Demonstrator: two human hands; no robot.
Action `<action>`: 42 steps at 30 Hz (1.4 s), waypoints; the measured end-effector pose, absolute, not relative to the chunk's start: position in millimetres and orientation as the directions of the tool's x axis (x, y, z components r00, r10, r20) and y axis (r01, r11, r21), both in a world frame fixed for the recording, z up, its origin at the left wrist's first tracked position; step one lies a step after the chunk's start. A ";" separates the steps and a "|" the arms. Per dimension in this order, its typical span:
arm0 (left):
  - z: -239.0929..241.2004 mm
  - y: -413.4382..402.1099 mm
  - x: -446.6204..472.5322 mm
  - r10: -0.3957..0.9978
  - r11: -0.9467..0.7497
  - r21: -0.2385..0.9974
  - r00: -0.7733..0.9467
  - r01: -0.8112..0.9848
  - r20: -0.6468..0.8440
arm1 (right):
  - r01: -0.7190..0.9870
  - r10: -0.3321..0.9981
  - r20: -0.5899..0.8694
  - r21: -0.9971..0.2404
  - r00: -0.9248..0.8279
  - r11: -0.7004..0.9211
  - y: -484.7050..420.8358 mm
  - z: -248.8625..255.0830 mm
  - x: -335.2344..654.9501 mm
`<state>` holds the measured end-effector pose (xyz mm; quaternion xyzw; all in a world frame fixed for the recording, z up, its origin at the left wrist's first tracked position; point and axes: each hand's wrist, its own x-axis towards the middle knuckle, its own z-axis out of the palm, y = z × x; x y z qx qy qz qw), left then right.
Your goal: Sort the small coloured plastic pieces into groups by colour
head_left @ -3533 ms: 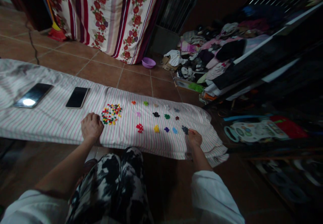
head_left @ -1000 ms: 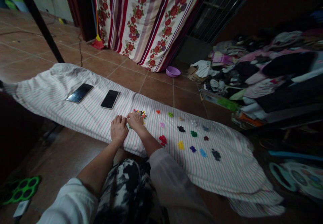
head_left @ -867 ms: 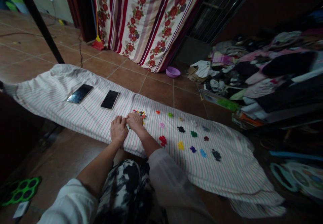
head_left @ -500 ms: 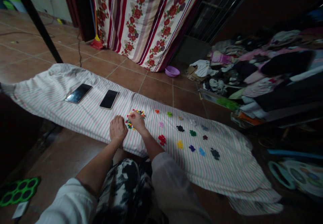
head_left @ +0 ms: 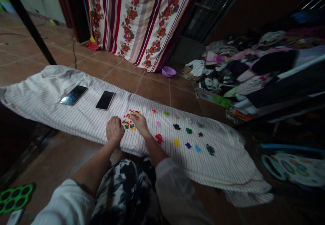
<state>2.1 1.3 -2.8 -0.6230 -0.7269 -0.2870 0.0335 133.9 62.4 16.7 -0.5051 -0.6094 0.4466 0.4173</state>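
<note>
A loose pile of small mixed-colour pieces [head_left: 128, 125], red, yellow, green and orange, lies on the striped cloth. My right hand [head_left: 140, 122] is over the pile's right side, thumb and fingertips pinched together; whatever is between them is too small to make out. Just left of the pile, my left hand [head_left: 115, 129] rests on the cloth with its fingers curled under. To the right, similar pieces lie in small single-colour groups, among them red pieces [head_left: 158, 138], yellow pieces [head_left: 176, 142], black pieces [head_left: 176, 127], dark green pieces [head_left: 188, 130] and light blue pieces [head_left: 197, 148].
Two phones, a larger phone [head_left: 73, 95] and a smaller phone [head_left: 105, 100], lie left on the striped cloth [head_left: 83, 120]. Beyond its far edge are a purple basin [head_left: 169, 71], a red broom [head_left: 92, 44] and a floral curtain [head_left: 142, 22]. Clothes [head_left: 243, 66] are heaped at right.
My right hand has drawn back slightly toward the right of the pile, uncovering more of its pieces. My left hand stays on the cloth. The whole view has shifted a little.
</note>
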 end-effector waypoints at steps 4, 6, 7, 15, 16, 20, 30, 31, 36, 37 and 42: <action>-3.0 1.4 1.9 0.888 0.060 0.368 -0.218 0.928 0.404 | 0.020 0.995 -0.072 -0.997 -0.068 -0.070 57.9 21.6 142.2; -3.5 1.3 1.7 0.888 0.059 0.369 -0.218 0.927 0.406 | -0.064 0.992 -0.116 -0.991 -0.053 -0.120 55.6 24.5 147.7; -3.8 1.2 1.6 0.888 0.059 0.370 -0.218 0.927 0.406 | -0.104 0.990 -0.134 -0.985 -0.043 -0.138 54.4 25.9 150.6; -0.8 -0.3 1.3 0.889 0.060 0.364 -0.216 0.929 0.404 | -0.275 0.977 -0.207 -0.943 0.057 -0.184 39.0 30.2 183.6; -0.5 -0.3 1.2 0.892 0.063 0.358 -0.213 0.931 0.398 | -0.274 0.976 -0.204 -0.945 0.078 -0.175 35.8 29.7 191.2; -1.9 0.5 0.2 0.901 0.080 0.339 -0.214 0.937 0.378 | -0.257 0.952 -0.182 -0.959 0.245 -0.117 20.3 25.6 236.3; 1.7 0.4 -0.3 0.907 0.048 0.370 -0.196 0.928 0.374 | 0.016 0.637 -0.012 -0.999 0.771 -0.037 -39.7 17.4 408.2; 2.1 0.2 -0.3 0.907 0.044 0.370 -0.193 0.928 0.375 | 0.037 0.594 -0.005 -0.998 0.804 -0.059 -45.4 16.7 423.1; -0.3 0.4 -1.4 0.901 0.051 0.364 -0.200 0.930 0.385 | 0.036 0.377 -0.048 -0.976 0.925 -0.214 -69.1 13.6 476.7; -0.9 0.6 -1.6 0.901 0.052 0.363 -0.200 0.930 0.385 | 0.021 0.358 -0.065 -0.972 0.931 -0.233 -72.7 13.4 483.3; -0.4 0.4 -1.4 0.902 0.055 0.351 -0.197 0.935 0.383 | -0.012 0.350 -0.108 -0.964 0.931 -0.265 -79.7 14.4 503.4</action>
